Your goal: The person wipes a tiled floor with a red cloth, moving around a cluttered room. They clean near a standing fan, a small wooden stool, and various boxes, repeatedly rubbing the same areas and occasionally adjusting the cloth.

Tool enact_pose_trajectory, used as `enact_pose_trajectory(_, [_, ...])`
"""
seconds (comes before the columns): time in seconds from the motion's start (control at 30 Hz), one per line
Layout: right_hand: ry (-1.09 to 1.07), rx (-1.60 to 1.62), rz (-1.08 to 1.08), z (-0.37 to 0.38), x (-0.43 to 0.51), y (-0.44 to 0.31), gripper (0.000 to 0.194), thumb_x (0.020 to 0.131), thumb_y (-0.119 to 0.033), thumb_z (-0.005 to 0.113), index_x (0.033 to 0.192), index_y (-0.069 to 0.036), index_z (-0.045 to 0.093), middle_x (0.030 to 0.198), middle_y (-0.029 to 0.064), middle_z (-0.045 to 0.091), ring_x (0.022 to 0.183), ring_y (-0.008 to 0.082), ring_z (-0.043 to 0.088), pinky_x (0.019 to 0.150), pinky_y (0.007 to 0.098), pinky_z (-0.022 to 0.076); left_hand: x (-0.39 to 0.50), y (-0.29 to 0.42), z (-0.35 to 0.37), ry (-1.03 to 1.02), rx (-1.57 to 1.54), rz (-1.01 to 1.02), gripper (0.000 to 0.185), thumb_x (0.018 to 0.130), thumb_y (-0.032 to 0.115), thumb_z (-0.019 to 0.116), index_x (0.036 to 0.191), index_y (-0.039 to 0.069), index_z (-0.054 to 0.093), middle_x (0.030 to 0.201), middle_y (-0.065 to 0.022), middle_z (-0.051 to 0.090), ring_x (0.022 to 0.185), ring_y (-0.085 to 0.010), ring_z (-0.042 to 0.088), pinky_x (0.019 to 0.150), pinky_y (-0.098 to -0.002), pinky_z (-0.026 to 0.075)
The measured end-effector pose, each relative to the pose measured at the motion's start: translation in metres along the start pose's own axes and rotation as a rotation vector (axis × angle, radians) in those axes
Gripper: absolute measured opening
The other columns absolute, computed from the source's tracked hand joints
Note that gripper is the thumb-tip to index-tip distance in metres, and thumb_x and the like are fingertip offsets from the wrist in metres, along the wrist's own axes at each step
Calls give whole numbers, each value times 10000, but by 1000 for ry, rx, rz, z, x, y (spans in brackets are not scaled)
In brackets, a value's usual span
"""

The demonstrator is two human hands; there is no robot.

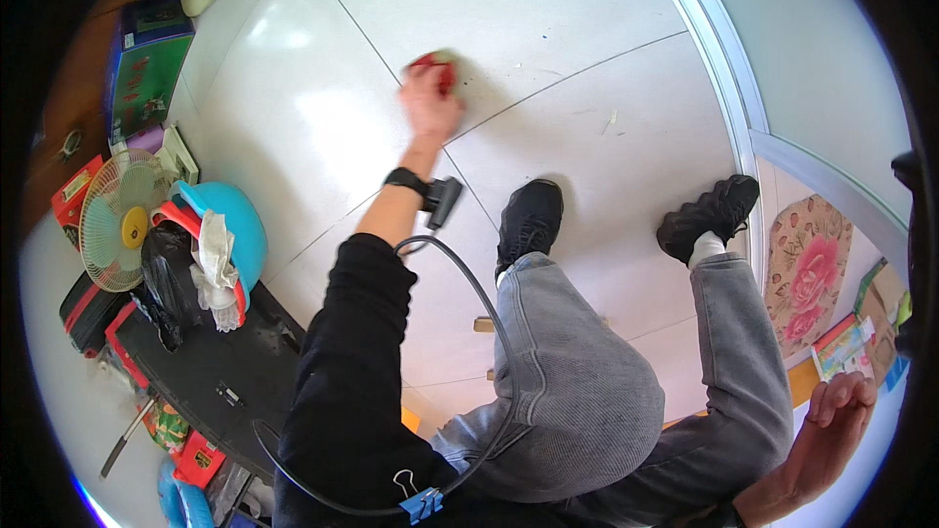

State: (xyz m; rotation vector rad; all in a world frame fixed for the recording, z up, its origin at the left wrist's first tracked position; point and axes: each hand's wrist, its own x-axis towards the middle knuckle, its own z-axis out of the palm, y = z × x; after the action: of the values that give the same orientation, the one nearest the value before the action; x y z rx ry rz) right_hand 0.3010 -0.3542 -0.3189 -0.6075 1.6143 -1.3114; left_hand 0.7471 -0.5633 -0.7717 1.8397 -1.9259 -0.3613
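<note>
My left hand (431, 104) reaches forward to the tiled floor (315, 103) and is closed on a red cloth-like item (439, 73) with a pale patch; motion blur hides its exact kind. Small specks and a pale scrap (612, 116) lie on the tiles to the right of that hand. At the lower right, my right hand (840, 407) is raised near my knee, its fingers curled loosely, with nothing visible in it. A black band with a device (440, 202) sits on my left wrist, and a black cable runs from near it towards a blue binder clip (422, 504).
On the left are an electric fan (134, 227), a blue basin (253, 235) with cloths and a black bag, a black case-like surface (198, 352) and a green box (143, 88). A sliding door frame (741, 88) and floral mat (807, 271) are on the right.
</note>
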Motion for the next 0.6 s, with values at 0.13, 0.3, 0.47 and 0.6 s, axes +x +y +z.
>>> enact_pose_trajectory(0.13, [-79, -89, -1, 13, 2, -1, 225, 991, -242, 568, 1033, -27, 519, 855, 78, 497, 638, 99, 443, 588, 241, 385, -23, 108, 46, -197, -184, 256, 459, 584, 41, 708, 1032, 124, 656, 1210, -118, 553, 1153, -352, 491, 975, -462, 393])
enact_pose_trajectory(0.3, [-71, -76, -41, 14, -1, -2, 255, 977, -246, 585, 1069, -15, 529, 863, 100, 526, 633, 120, 466, 590, 253, 408, -51, 180, 50, -397, -481, 235, 499, 579, 21, 696, 1072, 91, 667, 1197, -130, 597, 1158, -351, 518, 1005, -448, 395])
enact_pose_trajectory(0.47, [27, 16, -52, 5, -4, -5, 241, 975, -236, 588, 1033, -13, 518, 842, 98, 521, 618, 125, 465, 581, 248, 407, -11, 126, 15, -156, -417, 143, 483, 594, -36, 679, 1055, 104, 699, 1228, -161, 597, 1119, -372, 538, 985, -447, 431])
enact_pose_trajectory(0.6, [30, 94, -40, 0, -5, -6, 229, 972, -230, 597, 1015, -21, 512, 840, 98, 524, 602, 128, 479, 566, 239, 408, 71, 22, -9, 63, -243, -25, 419, 621, -52, 656, 1027, 43, 695, 1175, -196, 622, 1075, -379, 590, 948, -432, 487])
